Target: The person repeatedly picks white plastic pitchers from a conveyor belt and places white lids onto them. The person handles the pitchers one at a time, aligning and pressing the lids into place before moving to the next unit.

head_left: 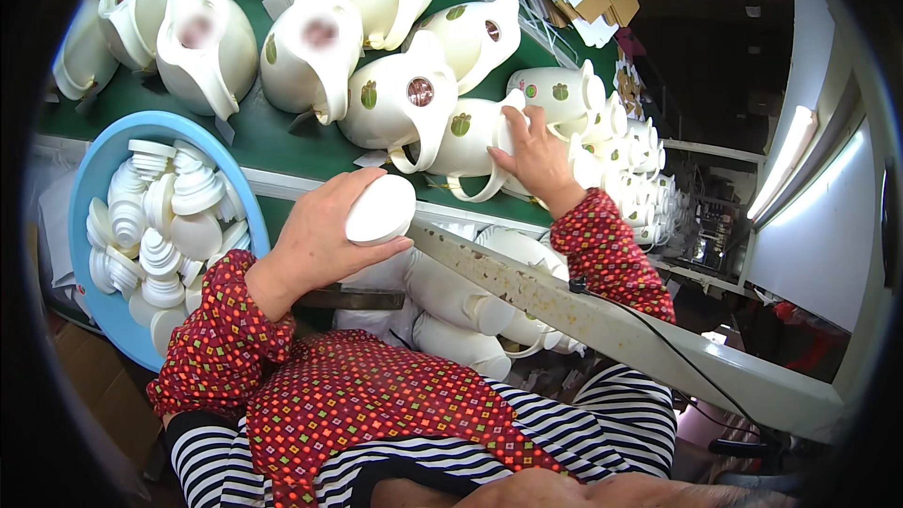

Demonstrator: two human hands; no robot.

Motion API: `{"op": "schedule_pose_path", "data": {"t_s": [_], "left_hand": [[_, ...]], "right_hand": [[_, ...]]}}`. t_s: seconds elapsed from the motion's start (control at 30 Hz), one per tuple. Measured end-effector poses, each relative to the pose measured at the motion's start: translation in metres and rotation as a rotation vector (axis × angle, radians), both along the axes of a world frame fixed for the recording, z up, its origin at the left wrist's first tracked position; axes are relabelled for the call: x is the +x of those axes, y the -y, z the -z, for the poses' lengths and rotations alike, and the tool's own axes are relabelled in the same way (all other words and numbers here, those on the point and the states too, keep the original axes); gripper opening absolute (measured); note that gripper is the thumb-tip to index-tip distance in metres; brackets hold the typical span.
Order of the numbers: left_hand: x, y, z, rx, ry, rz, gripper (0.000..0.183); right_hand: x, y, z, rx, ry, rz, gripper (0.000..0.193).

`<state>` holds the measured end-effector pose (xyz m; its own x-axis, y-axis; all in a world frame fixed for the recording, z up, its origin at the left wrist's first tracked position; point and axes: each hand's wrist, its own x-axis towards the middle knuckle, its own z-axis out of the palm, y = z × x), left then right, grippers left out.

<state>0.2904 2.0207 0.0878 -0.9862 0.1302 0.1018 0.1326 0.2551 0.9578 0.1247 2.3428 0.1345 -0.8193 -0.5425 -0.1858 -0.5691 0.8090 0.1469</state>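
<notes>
My left hand (315, 235) is closed round a white round lid (381, 210), its smooth face turned upward. My right hand (541, 158) reaches over the green bench, its fingers curled over the end of a cream jug (470, 132) with a handle and a green leaf mark. That jug lies among several like it, such as the cream jug (400, 99) beside it. To my left, a light blue basin (87, 146) holds many white stepped stoppers (162, 252) and flat discs.
More cream jugs (207, 47) stand along the green bench (273, 146) and run off to the right. A worn metal rail (564, 306) with a thin black cable crosses before me. White rounded bodies (461, 296) lie beneath the bench. Cardboard (611, 5) rests at the far side.
</notes>
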Motion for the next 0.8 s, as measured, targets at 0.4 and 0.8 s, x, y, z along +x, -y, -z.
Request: {"op": "schedule_pose_path", "data": {"t_s": [0.4, 0.8], "left_hand": [[-0.057, -0.028, -0.035, -0.283, -0.041, -0.04, 0.077], [-0.129, -0.043, -0.031, -0.101, -0.094, -0.02, 0.078]], "right_hand": [[0.028, 0.079, -0.073, -0.327, 0.27, -0.03, 0.09], [-0.085, 0.055, -0.044, -0.562, 0.102, 0.119, 0.074]]}}
